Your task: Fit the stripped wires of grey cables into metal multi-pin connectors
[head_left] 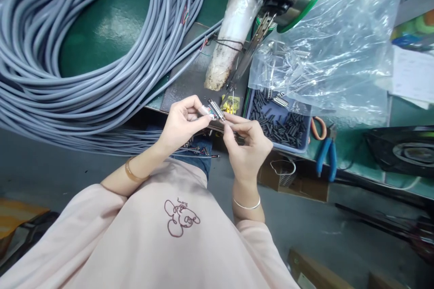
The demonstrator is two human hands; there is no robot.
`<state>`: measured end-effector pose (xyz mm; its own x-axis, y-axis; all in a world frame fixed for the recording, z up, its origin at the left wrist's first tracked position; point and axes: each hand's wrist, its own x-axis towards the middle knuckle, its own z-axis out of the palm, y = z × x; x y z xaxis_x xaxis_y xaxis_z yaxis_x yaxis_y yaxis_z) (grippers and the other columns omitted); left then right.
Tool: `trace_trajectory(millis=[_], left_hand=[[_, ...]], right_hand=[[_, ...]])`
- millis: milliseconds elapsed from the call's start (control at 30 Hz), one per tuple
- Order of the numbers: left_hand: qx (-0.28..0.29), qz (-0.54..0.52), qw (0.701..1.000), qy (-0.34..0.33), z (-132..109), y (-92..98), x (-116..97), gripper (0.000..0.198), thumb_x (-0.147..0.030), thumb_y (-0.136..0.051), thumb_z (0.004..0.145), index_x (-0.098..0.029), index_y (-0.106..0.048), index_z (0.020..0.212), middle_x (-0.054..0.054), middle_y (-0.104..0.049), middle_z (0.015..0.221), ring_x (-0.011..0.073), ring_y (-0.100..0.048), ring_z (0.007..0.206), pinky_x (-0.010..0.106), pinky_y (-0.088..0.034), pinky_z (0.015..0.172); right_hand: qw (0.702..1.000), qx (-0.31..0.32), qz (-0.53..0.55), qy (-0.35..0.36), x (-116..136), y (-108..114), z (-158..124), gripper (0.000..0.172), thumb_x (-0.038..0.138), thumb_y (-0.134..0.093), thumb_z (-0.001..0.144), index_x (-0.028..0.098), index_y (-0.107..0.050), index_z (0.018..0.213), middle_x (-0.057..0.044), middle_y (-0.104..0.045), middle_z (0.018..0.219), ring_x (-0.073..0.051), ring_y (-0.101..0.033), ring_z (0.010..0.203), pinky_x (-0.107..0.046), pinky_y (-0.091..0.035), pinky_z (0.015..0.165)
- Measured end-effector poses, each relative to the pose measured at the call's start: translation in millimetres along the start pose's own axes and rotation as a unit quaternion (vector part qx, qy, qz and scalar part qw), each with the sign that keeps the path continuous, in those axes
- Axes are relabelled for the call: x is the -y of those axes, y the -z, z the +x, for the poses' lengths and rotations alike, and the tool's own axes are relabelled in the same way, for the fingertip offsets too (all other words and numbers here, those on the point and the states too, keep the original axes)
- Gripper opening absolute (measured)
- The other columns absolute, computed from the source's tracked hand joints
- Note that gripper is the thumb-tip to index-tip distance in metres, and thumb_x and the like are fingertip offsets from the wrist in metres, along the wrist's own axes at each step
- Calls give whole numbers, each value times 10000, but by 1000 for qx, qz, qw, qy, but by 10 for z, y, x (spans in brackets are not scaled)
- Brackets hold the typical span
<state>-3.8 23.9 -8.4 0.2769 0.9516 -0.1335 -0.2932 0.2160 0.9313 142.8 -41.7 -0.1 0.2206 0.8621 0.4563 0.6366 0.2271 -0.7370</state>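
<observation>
My left hand (183,122) and my right hand (247,142) meet in front of me at the bench edge. Both pinch a small metal multi-pin connector (216,109) with coloured wires at its pins. The left thumb and fingers hold its left end; the right thumb and forefinger are closed on its lower right end. Thin grey cable ends (200,149) lie over my lap just below the hands.
A large coil of grey cables (68,63) fills the left of the green bench. A blue tray (307,133) of short black tubes sits right of the hands, under a clear plastic bag (339,45). Blue-handled cutters (325,151) lie beside it. A wrapped fixture (230,40) stands behind.
</observation>
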Motion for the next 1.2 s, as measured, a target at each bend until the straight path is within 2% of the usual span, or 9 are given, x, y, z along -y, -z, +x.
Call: trace_trajectory(millis=[100, 233, 433, 700, 867, 933, 1100, 1200], left_hand=[[-15, 16, 1000, -11, 52, -31, -6, 267, -170, -814, 666, -171, -547, 676, -26, -668, 696, 55, -599, 595, 159, -477, 554], [-11, 4, 1000, -15, 115, -63, -38, 244, -149, -791, 669, -170, -549, 676, -19, -692, 730, 70, -651, 661, 160, -509, 594], [-23, 2, 999, -25, 142, -79, -92, 231, -124, -778, 678, -172, -553, 674, -27, -692, 721, 52, -609, 611, 149, -478, 547], [-26, 30, 999, -22, 143, -58, -103, 272, -184, -823, 690, -183, -552, 681, -26, -690, 719, 61, -610, 626, 170, -500, 575], [-11, 2, 1000, -19, 171, -51, -102, 288, -196, -829, 665, -182, -542, 679, -28, -695, 711, 64, -634, 648, 171, -522, 618], [-7, -5, 1000, -4, 178, -44, -99, 293, -189, -828, 648, -182, -536, 671, -32, -692, 703, 65, -632, 639, 178, -529, 624], [6, -6, 999, 31, 168, -25, -83, 250, -143, -802, 609, -176, -559, 653, -31, -672, 667, 60, -606, 595, 174, -502, 582], [15, -6, 999, 43, 147, -29, -83, 244, -126, -794, 598, -170, -558, 641, -25, -676, 670, 57, -599, 580, 168, -488, 563]], right_hand=[[1000, -11, 3, 3, -12, -21, 54, 125, 196, -674, 909, 225, -590, 821, -54, -822, 1023, -195, -802, 962, -345, -685, 812], [1000, -9, 16, -2, -38, -18, 114, 122, 197, -674, 903, 223, -590, 818, -60, -819, 1051, -194, -806, 925, -343, -685, 788], [999, -15, 49, 9, -31, -32, 177, 101, 171, -697, 894, 216, -631, 833, -51, -814, 1071, -178, -802, 936, -320, -677, 842], [995, -17, -72, 71, 33, -7, 264, 89, 198, -690, 920, 241, -684, 843, -6, -819, 964, -187, -798, 902, -331, -664, 782], [986, -27, -102, 131, 42, -17, 287, 103, 159, -690, 918, 257, -693, 887, 11, -821, 955, -169, -799, 894, -298, -649, 801], [984, -20, -114, 135, 40, -16, 280, 94, 175, -678, 930, 259, -685, 887, 7, -822, 961, -169, -799, 896, -295, -648, 800], [991, 5, -103, 91, 1, 31, 210, 91, 216, -655, 951, 251, -683, 872, 5, -821, 958, -153, -795, 843, -258, -640, 726], [997, -29, -54, 54, -17, 86, 157, 63, 228, -679, 938, 264, -723, 910, 29, -803, 873, -116, -734, 620, -236, -576, 542]])
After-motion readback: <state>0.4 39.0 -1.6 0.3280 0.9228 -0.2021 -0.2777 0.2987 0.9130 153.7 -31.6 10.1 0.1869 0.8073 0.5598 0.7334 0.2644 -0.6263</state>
